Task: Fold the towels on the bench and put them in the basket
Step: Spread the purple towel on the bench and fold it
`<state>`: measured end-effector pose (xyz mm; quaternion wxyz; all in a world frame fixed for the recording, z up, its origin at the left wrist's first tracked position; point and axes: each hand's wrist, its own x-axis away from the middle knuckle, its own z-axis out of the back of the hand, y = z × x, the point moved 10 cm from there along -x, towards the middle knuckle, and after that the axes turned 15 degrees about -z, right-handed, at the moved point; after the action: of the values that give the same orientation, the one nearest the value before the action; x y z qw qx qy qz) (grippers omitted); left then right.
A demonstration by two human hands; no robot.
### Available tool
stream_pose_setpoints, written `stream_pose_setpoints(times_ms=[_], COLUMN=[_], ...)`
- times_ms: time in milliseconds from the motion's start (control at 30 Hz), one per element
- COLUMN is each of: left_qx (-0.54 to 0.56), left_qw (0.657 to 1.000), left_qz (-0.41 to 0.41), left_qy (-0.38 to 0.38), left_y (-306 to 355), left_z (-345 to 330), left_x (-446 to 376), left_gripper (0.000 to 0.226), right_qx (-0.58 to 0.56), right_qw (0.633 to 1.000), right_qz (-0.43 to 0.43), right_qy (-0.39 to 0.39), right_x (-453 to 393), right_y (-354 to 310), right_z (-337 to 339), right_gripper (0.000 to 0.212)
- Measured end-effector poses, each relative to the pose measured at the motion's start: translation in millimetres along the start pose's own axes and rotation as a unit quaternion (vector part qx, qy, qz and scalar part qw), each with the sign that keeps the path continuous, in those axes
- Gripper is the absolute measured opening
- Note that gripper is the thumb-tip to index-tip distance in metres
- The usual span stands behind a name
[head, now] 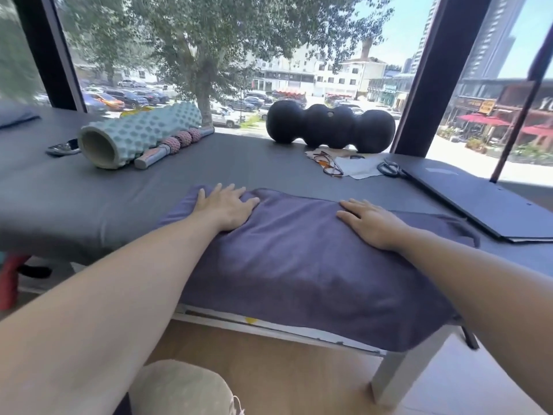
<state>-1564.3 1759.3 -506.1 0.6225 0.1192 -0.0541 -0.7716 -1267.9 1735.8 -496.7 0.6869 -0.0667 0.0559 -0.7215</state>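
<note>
Purple-grey terry cloth lies under both my palms: the towel (299, 265) is spread on the grey surface (89, 205), with its near edge draped over the front lip toward me. My left hand (224, 209) rests flat near the towel's far left corner, fingers straight and released, gripping nothing. My right hand (369, 221) lies flat further to the right, also released, its fingers (351, 206) pointing leftward across the cloth.

The towel's long axis runs left to right in front of me, so I judge the next fold would bring one short end over to the other. My left hand sits closer to its end than my right does; the right end reaches on past my right hand toward the dark flat board (484, 205). I would pinch the left corners first.

Beyond the towel lie a pale green foam roller (140, 134), a black peanut-shaped roller (329, 125) and a pair of glasses (327, 164). I cannot see the basket anywhere.
</note>
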Motion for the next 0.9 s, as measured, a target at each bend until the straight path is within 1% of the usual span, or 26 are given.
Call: stream_pose_setpoints(times_ms=[100, 267, 367, 433, 467, 533, 567, 633, 667, 700, 767, 833, 900], left_qx=[-0.003, -0.011, -0.030, -0.025, -0.024, -0.020, -0.011, -0.004, 0.003, 0.008, 0.008, 0.028, 0.043], left_qw=[1.000, 0.999, 0.998, 0.996, 0.996, 0.995, 0.995, 0.990, 0.987, 0.987, 0.989, 0.988, 0.981], left_qz=[0.009, 0.036, 0.050, 0.072, 0.080, 0.092, 0.103, 0.134, 0.152, 0.157, 0.141, 0.129, 0.132], left_qy=[-0.009, -0.005, -0.016, -0.038, -0.039, -0.023, -0.002, 0.042, 0.050, 0.045, 0.038, 0.077, 0.138], left_y=[-9.9, -33.8, -39.9, -46.1, -49.8, -55.9, -60.0, -65.8, -68.5, -69.9, -71.7, -76.7, -84.9], left_z=[-1.5, 2.9, 8.7, 11.7, 12.8, 17.2, 19.2, 21.1, 20.1, 18.8, 18.8, 22.2, 28.2], left_x=[-3.4, 0.3, 9.1, 19.5, 22.2, 25.6, 28.7, 36.9, 39.4, 38.7, 31.5, 23.7, 18.8], left_gripper=[0.068, 0.072, 0.071, 0.071, 0.071, 0.072, 0.075, 0.084, 0.086, 0.083, 0.069, 0.054, 0.038], right_qx=[-0.001, -0.004, 0.000, 0.007, 0.010, -0.001, -0.019, -0.042, -0.051, -0.062, -0.092, -0.135, -0.164], right_qw=[1.000, 0.999, 0.999, 0.998, 0.999, 1.000, 0.999, 0.999, 0.998, 0.998, 0.995, 0.989, 0.982], right_qz=[0.005, 0.034, 0.043, 0.043, 0.040, 0.027, 0.020, 0.015, 0.013, 0.014, 0.018, 0.008, -0.005], right_qy=[-0.004, -0.009, -0.020, -0.037, -0.025, 0.012, 0.019, 0.026, 0.028, 0.027, 0.034, 0.062, 0.093], right_x=[-8.6, -35.8, -37.9, -34.6, -34.2, -32.0, -29.6, -25.3, -24.9, -25.6, -28.7, -31.6, -35.1], right_y=[-6.5, -32.0, -41.2, -42.3, -40.4, -39.2, -38.9, -38.1, -36.9, -36.1, -35.4, -33.3, -31.9], right_z=[-2.3, -8.3, -7.2, -3.3, 0.7, 8.2, 9.2, 4.2, 2.1, 0.9, 2.1, 5.1, 7.3], right_gripper=[0.056, 0.056, 0.056, 0.057, 0.058, 0.060, 0.059, 0.053, 0.050, 0.048, 0.043, 0.034, 0.027])
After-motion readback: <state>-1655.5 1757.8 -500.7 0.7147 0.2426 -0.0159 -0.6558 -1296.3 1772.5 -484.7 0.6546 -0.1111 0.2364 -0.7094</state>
